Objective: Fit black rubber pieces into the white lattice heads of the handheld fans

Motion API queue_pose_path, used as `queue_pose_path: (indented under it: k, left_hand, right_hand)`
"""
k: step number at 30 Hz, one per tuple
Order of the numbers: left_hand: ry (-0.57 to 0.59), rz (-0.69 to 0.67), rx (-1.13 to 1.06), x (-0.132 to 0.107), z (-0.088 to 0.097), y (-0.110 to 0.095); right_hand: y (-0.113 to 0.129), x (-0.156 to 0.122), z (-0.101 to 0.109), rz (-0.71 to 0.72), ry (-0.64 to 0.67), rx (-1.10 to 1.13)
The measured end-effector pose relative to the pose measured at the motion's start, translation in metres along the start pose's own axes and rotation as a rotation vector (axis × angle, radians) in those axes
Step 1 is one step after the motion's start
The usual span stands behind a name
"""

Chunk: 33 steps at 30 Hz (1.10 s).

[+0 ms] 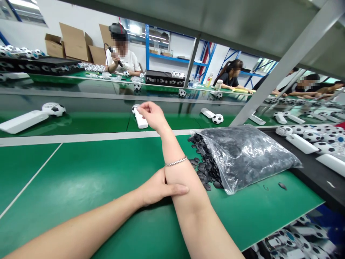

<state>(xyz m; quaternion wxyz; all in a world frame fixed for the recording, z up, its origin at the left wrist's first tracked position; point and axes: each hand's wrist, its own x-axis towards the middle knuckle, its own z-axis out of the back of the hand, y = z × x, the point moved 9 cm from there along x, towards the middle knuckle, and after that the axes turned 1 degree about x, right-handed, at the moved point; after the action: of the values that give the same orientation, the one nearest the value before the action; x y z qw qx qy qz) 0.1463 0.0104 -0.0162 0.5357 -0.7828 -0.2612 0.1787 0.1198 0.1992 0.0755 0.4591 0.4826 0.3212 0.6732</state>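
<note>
My right hand (152, 115), with a silver chain bracelet (175, 162) on its wrist, reaches over the far green belt (81, 124). Its fingertips are at a small black-and-white soccer ball (135, 108) and a white bar (141, 120); I cannot tell whether they grip either. My left hand (164, 189) wraps my right forearm (185, 190). To the right of that arm lies a clear plastic bag of small black pieces (245, 158), with loose pieces (202, 165) spilled at its mouth onto the green bench (88, 169).
More ball-and-bar sets (40, 115) stand along the belt, and a heap (309, 138) lies on a dark surface at right. Several people sit across the line, one holding a tool (118, 61). A grey steel strut (285, 64) crosses overhead at right, with cardboard cartons (72, 43) behind.
</note>
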Motion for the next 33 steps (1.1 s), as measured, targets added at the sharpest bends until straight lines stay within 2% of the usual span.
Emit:
queue_pose_path:
  k: [2,4,7,23,33]
  left_hand:
    - [-0.016,0.047,-0.068,0.003,0.005,0.003]
    - [0.006,0.104,-0.151,0.006,0.006,0.007]
    - [0.029,0.133,-0.219,0.008,0.007,0.008]
    - [-0.021,0.129,-0.267,0.009,0.010,0.006]
    - [-0.004,0.082,-0.278,0.008,0.010,0.006]
  right_hand:
    - [-0.048,-0.003,-0.007,-0.197,0.048,-0.090]
    - [-0.083,-0.005,-0.008,-0.281,0.069,-0.137]
    - [-0.110,-0.005,-0.004,-0.325,0.043,-0.148]
    - [-0.117,-0.003,-0.009,-0.339,0.071,-0.113]
    - [-0.123,-0.002,-0.012,-0.329,0.087,-0.080]
